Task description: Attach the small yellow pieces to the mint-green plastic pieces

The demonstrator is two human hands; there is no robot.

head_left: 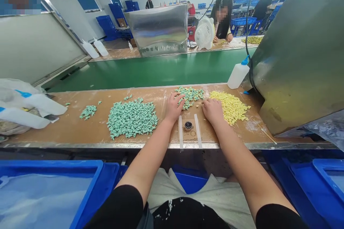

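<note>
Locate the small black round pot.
Head view, bench centre: the black pot sits between two white strips, just this side of the left hand and right hand.

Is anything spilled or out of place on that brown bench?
Only slightly: a small clump of teal pieces lies apart from the big teal pile, left of the left hand. Nothing looks damaged.

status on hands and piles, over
Left hand spread on the nearest teal pile. Right hand curled beside the yellow pile. Black dish between the wrists, untouched.
</note>
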